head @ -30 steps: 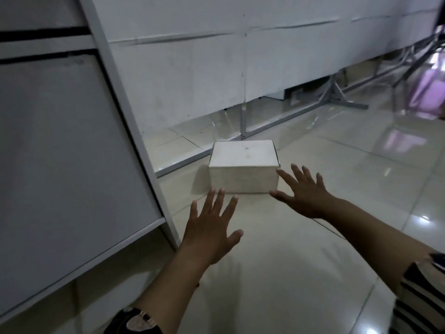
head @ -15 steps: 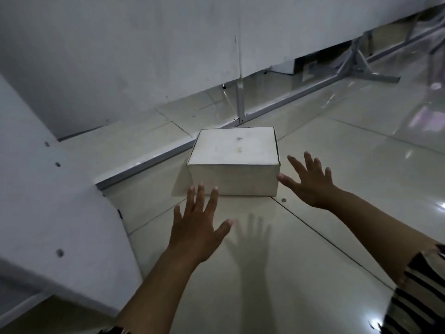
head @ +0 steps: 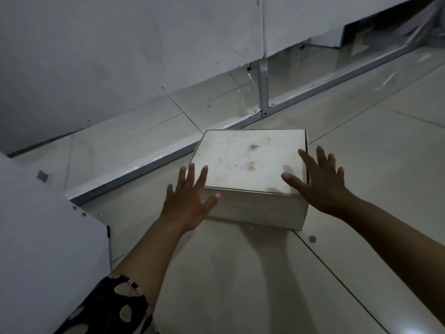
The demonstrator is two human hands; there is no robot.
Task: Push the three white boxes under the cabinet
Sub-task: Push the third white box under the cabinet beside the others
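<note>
One white box (head: 248,162) with a smudged lid sits on the tiled floor, its far edge close to a metal floor rail (head: 154,162). My left hand (head: 189,201) is spread flat at the box's near left corner, thumb against the front face. My right hand (head: 320,183) lies spread over the near right corner, fingers on the lid's right edge. Neither hand grips the box. Behind the rail the white cabinet panel (head: 120,56) hangs above the floor, leaving a low gap. No other white box is in view.
A vertical metal post (head: 263,85) joins the rail just beyond the box. A white panel with screw heads (head: 43,225) juts in at the left. Glossy floor tiles (head: 240,285) stretch toward me and to the right.
Both hands have reached forward from short of the box to its near corners. The view has moved closer and tilted down, so the box looks larger.
</note>
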